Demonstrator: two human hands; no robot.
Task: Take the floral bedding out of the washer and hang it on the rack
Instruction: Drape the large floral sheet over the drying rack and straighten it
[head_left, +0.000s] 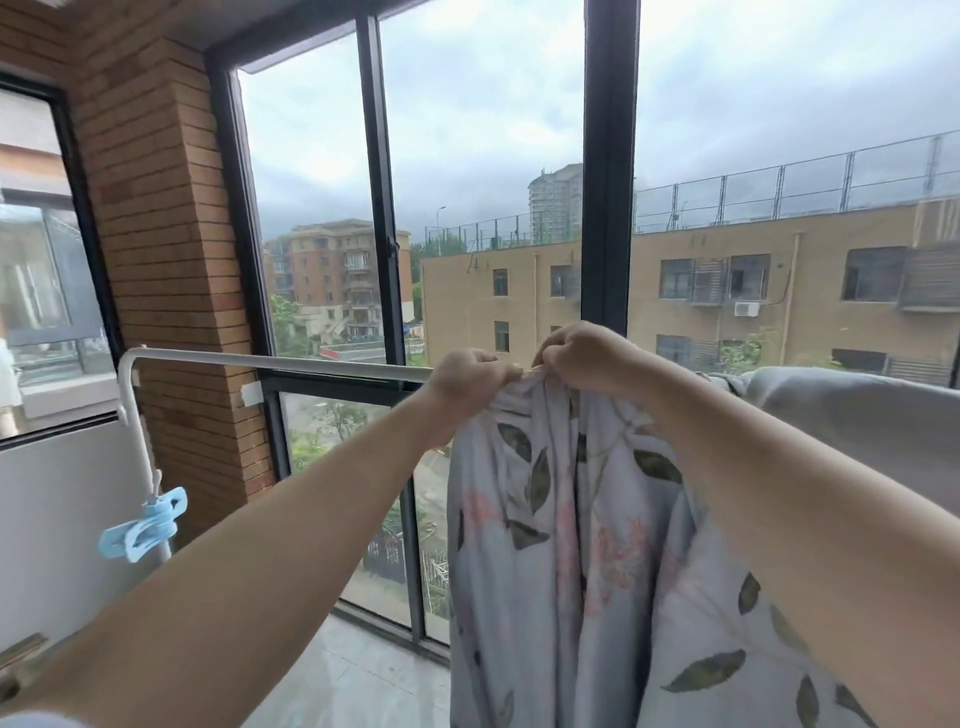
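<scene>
**Hands at the rail: floral bedding going up**

Head view. Our left hand and right hand each pinch the gathered top edge of the floral bedding, lifted to the white rack rail so it can drape over. It hangs bunched beside a grey sheet.

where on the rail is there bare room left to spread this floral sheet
Free: the white rail is bare from its left bend to the left hand. Crowded: right of the right hand, a grey cloth hangs draped, close beside the floral bedding bunched under both hands. Blue clips hang below the left bend.
</scene>
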